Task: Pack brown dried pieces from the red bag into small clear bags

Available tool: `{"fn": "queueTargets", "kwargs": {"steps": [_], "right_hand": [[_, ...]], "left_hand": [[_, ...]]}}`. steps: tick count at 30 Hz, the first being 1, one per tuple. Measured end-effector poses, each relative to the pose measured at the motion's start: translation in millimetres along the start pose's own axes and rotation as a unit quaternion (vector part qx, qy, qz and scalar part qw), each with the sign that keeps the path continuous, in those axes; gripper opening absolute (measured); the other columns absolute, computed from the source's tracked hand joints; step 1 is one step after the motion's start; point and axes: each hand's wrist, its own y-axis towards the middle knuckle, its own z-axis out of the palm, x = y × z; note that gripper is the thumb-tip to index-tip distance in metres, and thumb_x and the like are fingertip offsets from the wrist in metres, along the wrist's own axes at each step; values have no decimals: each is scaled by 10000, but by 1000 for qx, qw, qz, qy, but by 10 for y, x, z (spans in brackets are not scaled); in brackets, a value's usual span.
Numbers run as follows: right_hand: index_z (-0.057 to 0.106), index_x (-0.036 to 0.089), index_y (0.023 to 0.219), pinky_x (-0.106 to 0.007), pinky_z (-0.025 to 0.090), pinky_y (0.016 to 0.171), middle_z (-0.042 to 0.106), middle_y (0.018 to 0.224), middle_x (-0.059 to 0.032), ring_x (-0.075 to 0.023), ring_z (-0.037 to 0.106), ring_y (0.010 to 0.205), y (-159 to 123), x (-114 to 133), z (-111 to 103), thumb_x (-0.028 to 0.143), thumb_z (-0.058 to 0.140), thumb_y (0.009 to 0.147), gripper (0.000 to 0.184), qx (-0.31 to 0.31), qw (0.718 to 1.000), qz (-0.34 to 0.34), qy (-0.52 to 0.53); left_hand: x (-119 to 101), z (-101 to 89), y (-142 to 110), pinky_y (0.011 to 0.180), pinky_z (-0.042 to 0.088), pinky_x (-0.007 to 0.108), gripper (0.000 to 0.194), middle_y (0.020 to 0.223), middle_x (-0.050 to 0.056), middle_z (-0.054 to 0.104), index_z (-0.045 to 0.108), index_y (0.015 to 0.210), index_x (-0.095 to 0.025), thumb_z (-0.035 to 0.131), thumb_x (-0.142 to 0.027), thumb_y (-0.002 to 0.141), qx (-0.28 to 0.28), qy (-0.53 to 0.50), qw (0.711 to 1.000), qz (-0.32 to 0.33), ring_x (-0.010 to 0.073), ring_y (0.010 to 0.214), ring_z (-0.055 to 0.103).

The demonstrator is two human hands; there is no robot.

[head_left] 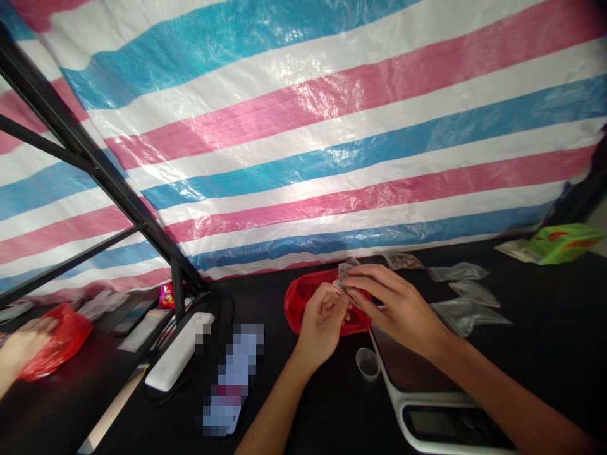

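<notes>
My left hand [323, 319] and my right hand [396, 303] meet over a red plastic bag [300, 302] on the black table. Both pinch a small clear plastic pouch [345, 270] between their fingertips, the left from below, the right from above. A digital scale [427, 385] with a dark platform lies under my right forearm. A small clear cup [367, 363] stands just left of the scale.
Several clear pouches [467, 297] lie right of my hands, one with brown contents [403, 260]. A green packet [564, 243] sits far right. A white power strip [180, 351] and a blurred object [232, 379] lie left. Another person's hand [21, 351] holds a red bag [64, 338] beyond the black frame.
</notes>
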Motion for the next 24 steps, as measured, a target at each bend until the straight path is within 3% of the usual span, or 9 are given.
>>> {"fn": "queueTargets", "kwargs": {"steps": [4, 12, 18, 24], "right_hand": [[690, 283, 1189, -430, 602, 996, 698, 1295, -89, -260, 707, 1155, -17, 18, 26, 261, 600, 1016, 196, 25, 999, 16, 11], [666, 267, 1036, -427, 558, 926, 704, 1109, -67, -248, 679, 1032, -14, 24, 77, 201, 589, 1006, 106, 18, 1000, 22, 8], [614, 266, 938, -403, 522, 878, 690, 1034, -43, -236, 649, 962, -10, 40, 112, 152, 581, 958, 120, 37, 997, 62, 23], [566, 256, 863, -358, 481, 805, 681, 960, -17, -209, 642, 862, 1, 78, 114, 128, 573, 910, 136, 44, 996, 79, 16]], "left_hand": [[-34, -25, 23, 622, 486, 248, 350, 763, -2, 647, 589, 931, -201, 692, -536, 944, -2, -9, 1000, 7, 128, 662, 612], [38, -76, -8, 707, 481, 255, 274, 839, 13, 638, 612, 955, -204, 647, -473, 993, 0, 34, 999, 23, 138, 757, 591], [17, -73, -33, 764, 476, 261, 251, 890, 20, 616, 613, 943, -209, 602, -448, 1020, 9, 101, 995, 26, 153, 820, 580], [-62, -7, -35, 729, 430, 253, 285, 864, 9, 562, 556, 887, -201, 556, -441, 1040, 24, 98, 995, 8, 141, 779, 521]]}}
